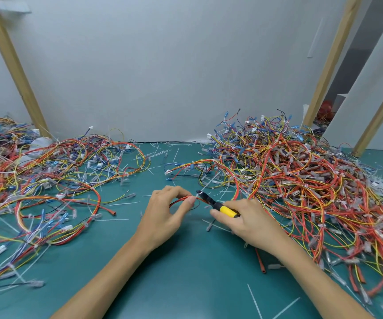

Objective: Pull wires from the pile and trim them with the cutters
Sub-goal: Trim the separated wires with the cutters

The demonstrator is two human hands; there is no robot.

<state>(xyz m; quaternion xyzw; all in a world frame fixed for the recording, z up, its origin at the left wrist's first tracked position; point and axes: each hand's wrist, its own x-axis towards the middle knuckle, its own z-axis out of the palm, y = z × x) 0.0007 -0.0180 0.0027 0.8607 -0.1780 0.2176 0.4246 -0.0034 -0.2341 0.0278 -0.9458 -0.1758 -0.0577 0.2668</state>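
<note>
Teal mat [185, 284] lies bare between both piles [301, 180], around the wire [178, 200] and cutters [227, 210].

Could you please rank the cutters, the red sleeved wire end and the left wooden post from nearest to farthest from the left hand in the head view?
From the left hand, pinching a red wire:
1. cutters, immediately to its right.
2. red sleeved wire end, on the mat to its left.
3. left wooden post, far back left.
</note>
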